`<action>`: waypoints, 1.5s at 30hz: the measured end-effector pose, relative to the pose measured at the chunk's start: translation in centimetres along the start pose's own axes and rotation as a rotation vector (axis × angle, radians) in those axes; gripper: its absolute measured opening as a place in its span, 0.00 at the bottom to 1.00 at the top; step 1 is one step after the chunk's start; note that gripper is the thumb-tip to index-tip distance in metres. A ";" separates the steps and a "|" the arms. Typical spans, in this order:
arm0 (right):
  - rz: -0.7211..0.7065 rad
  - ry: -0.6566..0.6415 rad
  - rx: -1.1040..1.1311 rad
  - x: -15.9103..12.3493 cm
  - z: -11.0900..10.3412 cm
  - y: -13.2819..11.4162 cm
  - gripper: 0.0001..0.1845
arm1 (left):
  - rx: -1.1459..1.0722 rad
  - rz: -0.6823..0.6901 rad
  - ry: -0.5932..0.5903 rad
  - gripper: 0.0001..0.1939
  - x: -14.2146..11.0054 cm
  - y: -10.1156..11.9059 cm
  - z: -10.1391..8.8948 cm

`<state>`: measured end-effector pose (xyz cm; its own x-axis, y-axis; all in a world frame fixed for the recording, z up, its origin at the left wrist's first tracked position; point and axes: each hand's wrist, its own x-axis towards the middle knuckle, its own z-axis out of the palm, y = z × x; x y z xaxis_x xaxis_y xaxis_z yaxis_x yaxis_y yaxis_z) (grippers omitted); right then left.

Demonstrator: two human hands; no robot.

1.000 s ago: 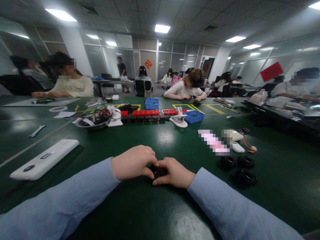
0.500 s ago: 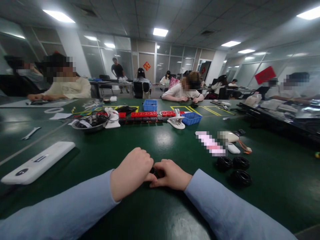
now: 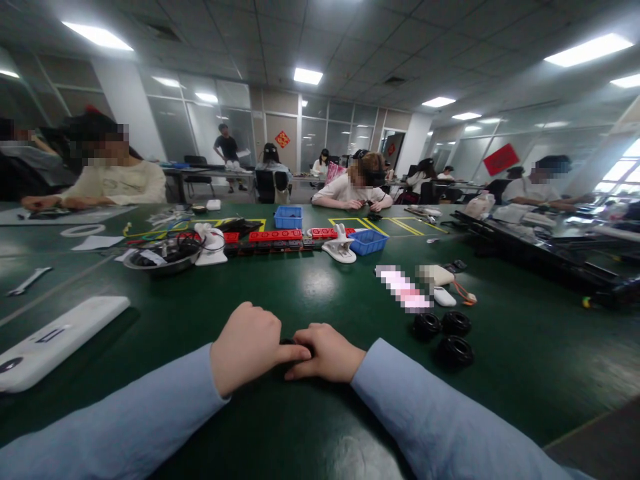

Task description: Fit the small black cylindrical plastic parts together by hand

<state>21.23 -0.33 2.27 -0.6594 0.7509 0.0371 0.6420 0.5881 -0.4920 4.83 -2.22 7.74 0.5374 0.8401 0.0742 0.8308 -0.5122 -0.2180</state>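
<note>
My left hand (image 3: 247, 347) and my right hand (image 3: 327, 353) meet low over the green table, in front of me. Both are closed around a small black part (image 3: 289, 341), mostly covered by the fingers, so its full shape is hidden. The left thumb lies across the top of it, pointing right, while the right thumb and fingers grip from the other side. To the right of my right hand sit three black tyre-like rings, the closest being a thick ring (image 3: 455, 351) with a dark centre.
A long white device (image 3: 65, 340) lies at left, with a wrench (image 3: 30, 281) behind it. Further back stand a metal bowl (image 3: 160, 267) of cables, red power strips (image 3: 275, 236) and a blue bin (image 3: 370, 243). A white earbud case (image 3: 444, 296) is at right. Co-workers sit around.
The view has turned slightly right, so the surroundings shift left. My left thumb now stretches further over the black part, against the right hand's fingers. Both hands keep their hold.
</note>
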 end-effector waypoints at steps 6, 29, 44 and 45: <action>0.013 -0.011 0.021 -0.3 -0.4 -0.3 0.22 | -0.149 -0.073 -0.002 0.30 -0.3 -2.3 -1.6; -0.027 -0.032 -0.015 -0.4 -0.5 -0.3 0.24 | -0.414 0.312 -0.228 0.17 0.4 -3.0 -1.3; -0.017 -0.020 -0.020 -0.2 -0.3 -0.5 0.18 | -0.355 0.209 -0.234 0.14 0.5 -2.7 -0.7; -0.022 -0.015 -0.022 -0.2 -0.2 -0.4 0.18 | -0.350 0.200 -0.229 0.14 0.5 -2.7 -0.7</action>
<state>21.15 -0.66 2.65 -0.6789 0.7334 0.0346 0.6358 0.6109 -0.4718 2.96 -0.58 9.04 0.6791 0.7161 -0.1615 0.7340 -0.6649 0.1382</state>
